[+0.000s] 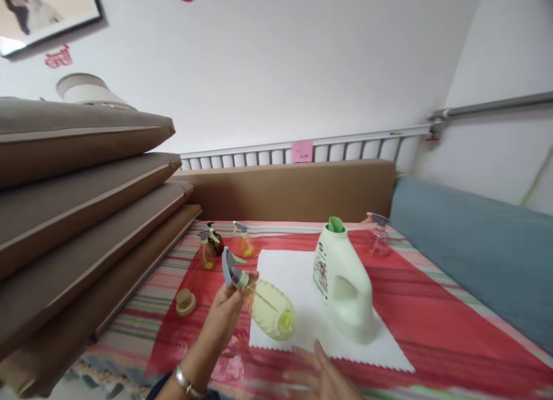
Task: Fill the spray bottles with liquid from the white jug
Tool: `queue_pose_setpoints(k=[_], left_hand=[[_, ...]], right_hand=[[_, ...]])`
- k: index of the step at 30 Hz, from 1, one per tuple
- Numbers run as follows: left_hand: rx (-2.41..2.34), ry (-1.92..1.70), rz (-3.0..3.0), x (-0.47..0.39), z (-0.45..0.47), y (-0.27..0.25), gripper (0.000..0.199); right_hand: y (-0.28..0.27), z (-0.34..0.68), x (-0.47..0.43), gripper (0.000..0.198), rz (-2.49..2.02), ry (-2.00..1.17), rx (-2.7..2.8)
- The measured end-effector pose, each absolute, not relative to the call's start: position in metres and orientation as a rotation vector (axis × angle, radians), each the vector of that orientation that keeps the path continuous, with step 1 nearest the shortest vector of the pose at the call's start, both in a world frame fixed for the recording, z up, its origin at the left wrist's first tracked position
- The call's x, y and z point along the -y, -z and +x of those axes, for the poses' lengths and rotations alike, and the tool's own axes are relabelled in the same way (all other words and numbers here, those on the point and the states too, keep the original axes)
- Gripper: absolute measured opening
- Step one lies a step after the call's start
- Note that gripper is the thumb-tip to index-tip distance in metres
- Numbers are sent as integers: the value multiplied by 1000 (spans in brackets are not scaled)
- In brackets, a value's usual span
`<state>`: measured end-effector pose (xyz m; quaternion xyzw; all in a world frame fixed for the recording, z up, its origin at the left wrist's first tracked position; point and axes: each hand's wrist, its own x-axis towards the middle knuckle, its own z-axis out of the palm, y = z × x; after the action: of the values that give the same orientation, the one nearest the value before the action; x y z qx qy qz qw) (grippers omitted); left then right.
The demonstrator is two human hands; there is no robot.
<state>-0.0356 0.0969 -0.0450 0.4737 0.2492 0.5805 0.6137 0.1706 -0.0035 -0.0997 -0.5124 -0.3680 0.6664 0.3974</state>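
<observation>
Here, left of the white jug (334, 262), the left hand (231, 296) is gripping a spray bottle (272, 311) around its neck, forearm slanting up and away, the bottle leaning with its base toward the jug. Meanwhile, on the jug's near side, the right hand (326, 380) is hovering, blurred, its thumb and fingers spreading apart. The jug's printed label (320, 273) and a pink note (302, 151) beyond the jug are both showing marks too small to read.
</observation>
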Motion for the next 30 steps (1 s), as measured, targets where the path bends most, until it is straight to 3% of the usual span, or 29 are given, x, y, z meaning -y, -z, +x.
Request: queue_pose_setpoints(k=[2,5,8,13,16,18,21,23,26,30], left_hand=[[-551,-1266,1106,-78,-28,40,28],[-508,-1173,1140,-61,-22,32,34],[-401,-1152,1127,-52,-14,25,45],[-393,-1304,986,-44,5,20,27],[-382,-1381,912,-40,10,20,24],[-362,-1388,905,-38,9,21,20],[-353,-1360,938,-35,5,20,17],[-353,-1370,935,-34,2,19,15],[-334,-1406,886,-33,0,18,13],[-313,-1393,852,-33,1,19,11]], right_hand=[[89,156,-3,71,-967,-1944,708],[75,148,-4,67,-603,-2135,444],[70,148,4,63,-589,-2096,382],[69,146,23,55,-591,-1724,487],[66,145,32,80,-634,-1448,568],[65,145,35,85,-624,-1541,555],[64,145,37,71,-594,-1849,532],[64,146,38,62,-635,-1797,548],[62,146,37,73,-620,-1596,532],[60,148,36,66,-549,-1850,491]])
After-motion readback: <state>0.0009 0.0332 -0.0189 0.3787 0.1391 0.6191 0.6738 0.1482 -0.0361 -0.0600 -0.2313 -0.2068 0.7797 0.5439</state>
